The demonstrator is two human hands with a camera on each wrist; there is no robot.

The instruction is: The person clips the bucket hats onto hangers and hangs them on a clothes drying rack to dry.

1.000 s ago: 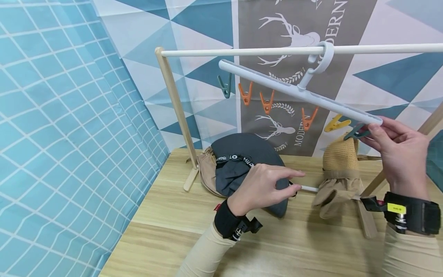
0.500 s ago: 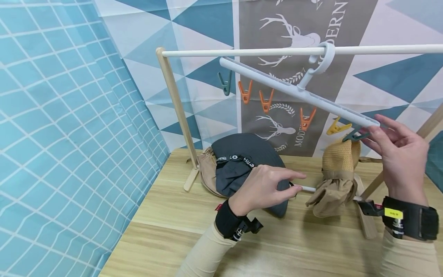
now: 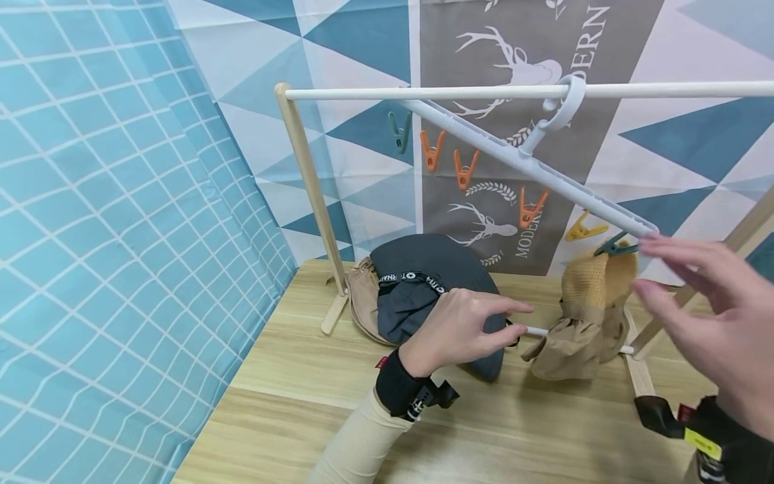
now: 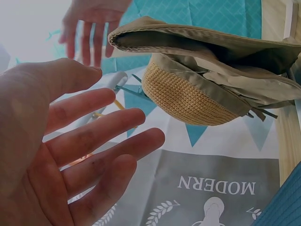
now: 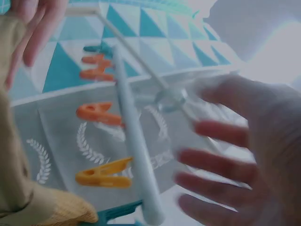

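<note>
A tan hat with a woven straw crown (image 3: 585,282) hangs from a dark green clip (image 3: 617,245) at the low right end of the light blue clip hanger (image 3: 520,158). The same hat (image 4: 188,94) appears large in the left wrist view. My right hand (image 3: 713,302) is just right of that hanger end, fingers spread, holding nothing. Its fingers (image 5: 216,165) are apart from the hanger in the right wrist view. My left hand (image 3: 462,326) hovers before the dark bucket hat (image 3: 435,262), thumb and fingers apart, nothing between them.
The hanger hooks over a white rail (image 3: 423,93) on a wooden-legged rack (image 3: 311,181). Orange clips (image 3: 464,169), a yellow clip (image 3: 584,227) and another green clip (image 3: 400,132) hang along it. A tiled-pattern blue cloth (image 3: 121,202) stands left of the wooden table (image 3: 290,403).
My right hand has let go of the hanger end and drawn back right and down. The hanger's right end has dipped, its left end has risen, and the hat has swung slightly.
</note>
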